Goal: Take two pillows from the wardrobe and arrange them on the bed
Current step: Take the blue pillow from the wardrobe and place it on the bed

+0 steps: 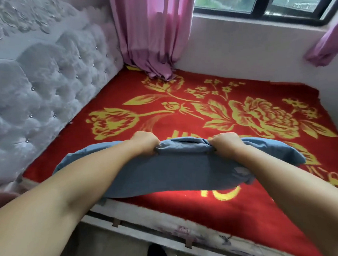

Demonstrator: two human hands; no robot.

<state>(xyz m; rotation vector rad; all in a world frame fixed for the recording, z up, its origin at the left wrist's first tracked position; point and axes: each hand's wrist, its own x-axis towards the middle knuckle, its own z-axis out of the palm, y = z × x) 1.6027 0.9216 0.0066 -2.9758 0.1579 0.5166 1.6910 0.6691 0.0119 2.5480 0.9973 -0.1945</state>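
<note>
Both the left hand (145, 142) and the right hand (227, 143) are fisted tight on the far top edge of a soft blue-grey fabric pillow (178, 170), which hangs beneath them (slightly sagging) above the near side of the red-and-gold floral bed cover (212, 109).

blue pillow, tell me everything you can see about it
The blue pillow is plain, soft grey-blue fabric, flat and sagging at both ends. It is held lengthwise over the near edge of the red flowered blanket. The left hand and right hand pinch its far edge, bunching the cloth. Its right end looks creased and faded.
</note>
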